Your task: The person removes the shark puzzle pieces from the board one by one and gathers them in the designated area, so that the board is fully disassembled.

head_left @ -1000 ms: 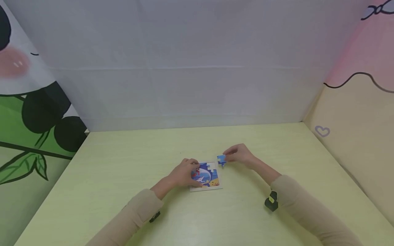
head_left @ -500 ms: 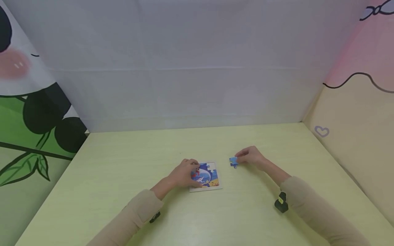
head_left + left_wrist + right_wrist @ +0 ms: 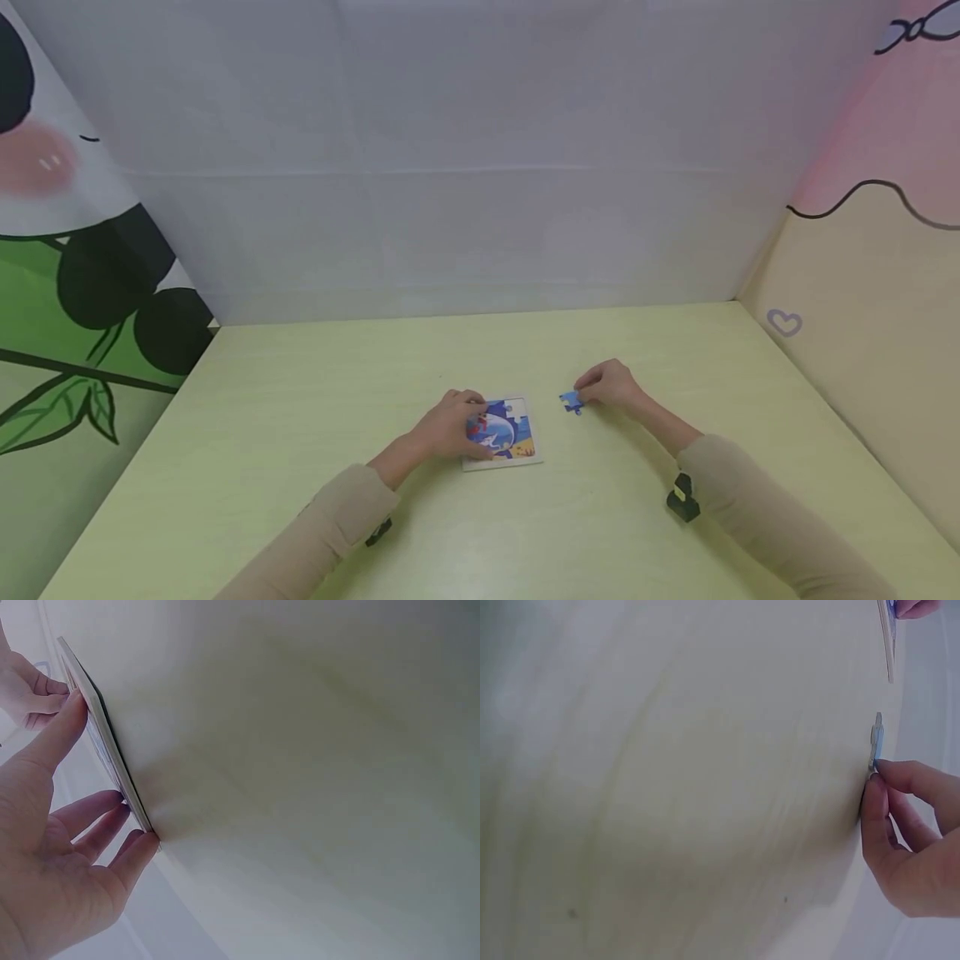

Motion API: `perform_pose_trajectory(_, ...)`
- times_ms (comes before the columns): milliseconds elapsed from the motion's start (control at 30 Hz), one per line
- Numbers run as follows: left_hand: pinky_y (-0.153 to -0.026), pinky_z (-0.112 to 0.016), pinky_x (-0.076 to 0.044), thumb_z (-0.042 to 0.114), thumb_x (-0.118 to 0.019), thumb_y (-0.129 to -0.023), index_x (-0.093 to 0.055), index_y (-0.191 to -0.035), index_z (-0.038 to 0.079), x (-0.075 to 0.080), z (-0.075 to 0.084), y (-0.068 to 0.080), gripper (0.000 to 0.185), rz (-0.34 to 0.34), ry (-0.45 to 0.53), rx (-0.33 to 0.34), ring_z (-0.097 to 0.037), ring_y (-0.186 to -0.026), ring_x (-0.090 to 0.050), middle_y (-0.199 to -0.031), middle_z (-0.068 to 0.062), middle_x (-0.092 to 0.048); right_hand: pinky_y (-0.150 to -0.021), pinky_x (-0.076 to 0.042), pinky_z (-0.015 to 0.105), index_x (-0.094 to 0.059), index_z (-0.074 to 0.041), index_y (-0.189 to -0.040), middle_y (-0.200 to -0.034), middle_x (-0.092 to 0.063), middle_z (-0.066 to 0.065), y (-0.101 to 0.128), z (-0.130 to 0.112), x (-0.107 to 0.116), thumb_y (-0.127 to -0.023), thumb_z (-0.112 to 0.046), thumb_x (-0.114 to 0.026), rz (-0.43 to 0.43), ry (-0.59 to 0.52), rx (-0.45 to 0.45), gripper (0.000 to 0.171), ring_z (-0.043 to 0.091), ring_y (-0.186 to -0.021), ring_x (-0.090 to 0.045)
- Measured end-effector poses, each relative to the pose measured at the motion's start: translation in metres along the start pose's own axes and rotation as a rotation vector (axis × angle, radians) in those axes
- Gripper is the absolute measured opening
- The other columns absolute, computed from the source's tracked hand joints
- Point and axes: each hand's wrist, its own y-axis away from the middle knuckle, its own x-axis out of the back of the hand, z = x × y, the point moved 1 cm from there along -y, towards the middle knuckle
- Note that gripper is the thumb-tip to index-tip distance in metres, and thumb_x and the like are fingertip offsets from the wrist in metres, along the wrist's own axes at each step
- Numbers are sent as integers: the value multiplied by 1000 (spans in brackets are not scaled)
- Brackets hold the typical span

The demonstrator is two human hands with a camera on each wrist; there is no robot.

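Note:
A small framed jigsaw puzzle (image 3: 517, 433) with a blue sea-animal picture lies mid-table; a pale gap shows at its upper right. My left hand (image 3: 447, 425) holds its left side, thumb toward the near edge and fingers toward the far edge. In the left wrist view, those fingertips touch the rim of the puzzle frame (image 3: 116, 754). To the right, apart from the frame, my right hand (image 3: 611, 387) pinches a blue puzzle piece (image 3: 572, 403) between thumb and finger. The right wrist view shows this puzzle piece (image 3: 877, 742) edge-on, close above or on the tabletop; contact is unclear.
The pale yellow-green table (image 3: 300, 375) extends around both hands. A grey-white cloth wall (image 3: 465, 233) stands along its back edge, with printed panels on both sides. A dark wrist camera (image 3: 682, 498) hangs under the right sleeve.
My right hand has moved right, away from the frame, with the puzzle piece in its pinch. The piece has turned slightly. The left hand and puzzle have stayed in place.

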Motion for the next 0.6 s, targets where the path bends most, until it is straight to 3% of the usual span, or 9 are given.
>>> perform_pose_trajectory(600,-95,-41,-39,38,-77,-69,-54,-122,-2,-2,-1,-1,70,-6,-14,-10,-30,-115,-41,-125,-12,-49,-57,-46,21,-71,-1,-91,-88,-69,11,1,-4,-1,-72,-7,-73,-19,63,-9,20,11,-64,-56)
